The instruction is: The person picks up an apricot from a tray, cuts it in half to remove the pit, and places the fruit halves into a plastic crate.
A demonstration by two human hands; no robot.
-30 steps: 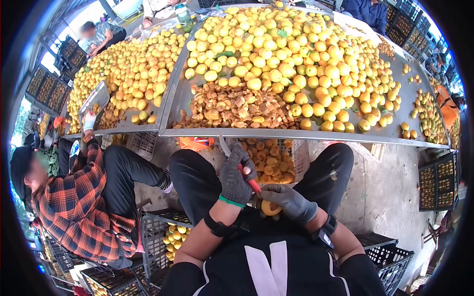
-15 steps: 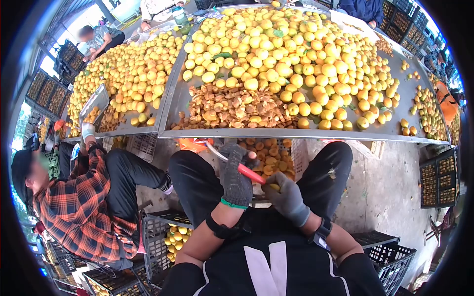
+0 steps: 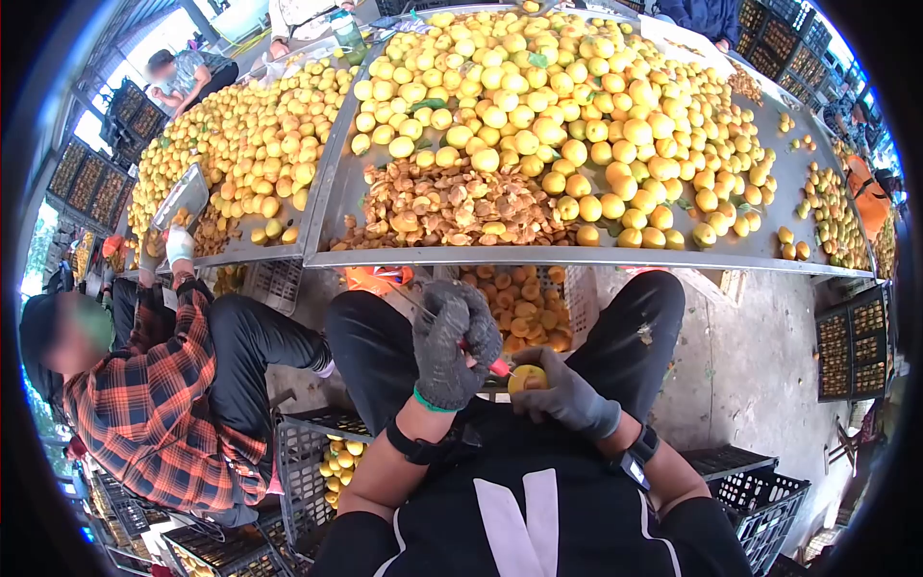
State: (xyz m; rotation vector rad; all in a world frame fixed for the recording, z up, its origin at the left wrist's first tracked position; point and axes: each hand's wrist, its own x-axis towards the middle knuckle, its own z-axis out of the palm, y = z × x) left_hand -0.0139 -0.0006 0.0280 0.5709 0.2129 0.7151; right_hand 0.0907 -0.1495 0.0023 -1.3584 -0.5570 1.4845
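My left hand, in a dark grey knitted glove with a green cuff, is closed around a knife with a red handle. The thin blade points up and away to the left, partly hidden by the fingers. My right hand, in a grey glove, grips a yellow apricot that shows a brownish patch on its near face. Both hands are close together above my lap, with the handle's end just left of the apricot. Beyond them, between my knees, orange apricot pieces fill a pale crate.
A metal-edged table bears heaped apricots and a mound of brown-orange scraps or pits. At left sits a co-worker in a plaid shirt. Black crates stand by my left side and right side.
My left hand has turned and drawn back slightly left, so the knife handle is apart from the apricot. The right hand has tilted, exposing more of the fruit.
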